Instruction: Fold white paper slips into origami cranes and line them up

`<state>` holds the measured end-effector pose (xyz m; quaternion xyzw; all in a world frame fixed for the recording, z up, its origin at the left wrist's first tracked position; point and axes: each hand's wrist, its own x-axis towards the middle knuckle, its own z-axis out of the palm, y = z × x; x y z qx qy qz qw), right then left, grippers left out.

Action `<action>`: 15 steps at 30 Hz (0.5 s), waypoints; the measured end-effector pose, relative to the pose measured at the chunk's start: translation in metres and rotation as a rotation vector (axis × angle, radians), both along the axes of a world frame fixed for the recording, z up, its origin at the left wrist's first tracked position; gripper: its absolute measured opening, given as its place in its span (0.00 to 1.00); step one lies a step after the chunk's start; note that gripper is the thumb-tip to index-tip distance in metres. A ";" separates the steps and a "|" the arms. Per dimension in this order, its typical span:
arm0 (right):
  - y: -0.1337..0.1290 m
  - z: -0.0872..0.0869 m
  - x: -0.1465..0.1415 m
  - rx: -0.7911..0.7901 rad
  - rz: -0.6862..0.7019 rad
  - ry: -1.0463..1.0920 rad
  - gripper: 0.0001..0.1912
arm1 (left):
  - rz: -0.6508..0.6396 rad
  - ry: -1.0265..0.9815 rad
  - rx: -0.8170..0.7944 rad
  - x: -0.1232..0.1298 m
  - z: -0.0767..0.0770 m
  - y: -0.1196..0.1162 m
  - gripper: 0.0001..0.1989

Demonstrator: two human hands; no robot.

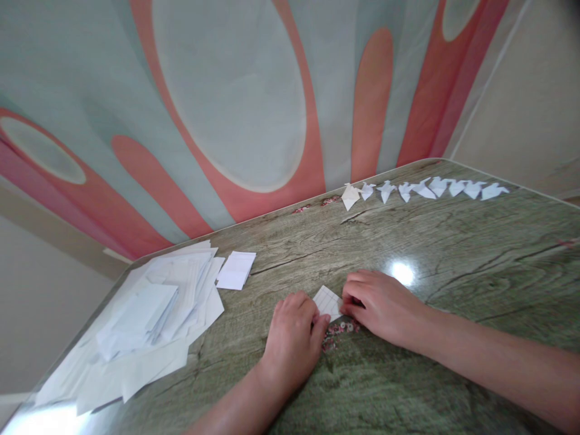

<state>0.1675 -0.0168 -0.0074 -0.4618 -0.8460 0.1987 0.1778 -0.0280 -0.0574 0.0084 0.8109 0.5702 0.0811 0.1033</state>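
A small folded piece of white paper (327, 302) with faint lines on it lies on the wood-patterned table (408, 386) between my two hands. The fingers of my left hand (294, 338) are closed on its left corner, thumb at the lower edge. My right hand (378, 305) pinches the right corner, its fingers curled together. The parts of the paper under the fingertips are hidden. Both hands rest low over the tabletop, near a reddish floral patch printed on it.
A spread pile of white sheets (149, 320) covers the table's left side, with a small folded stack (236, 270) beside it. Several white folded paper figures (426, 189) stand in a row along the back right edge. A patterned curtain (226, 90) hangs behind the table.
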 end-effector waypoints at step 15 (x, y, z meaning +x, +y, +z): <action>-0.022 -0.002 -0.003 0.321 0.261 -0.058 0.03 | -0.364 0.262 0.123 -0.002 0.002 -0.018 0.10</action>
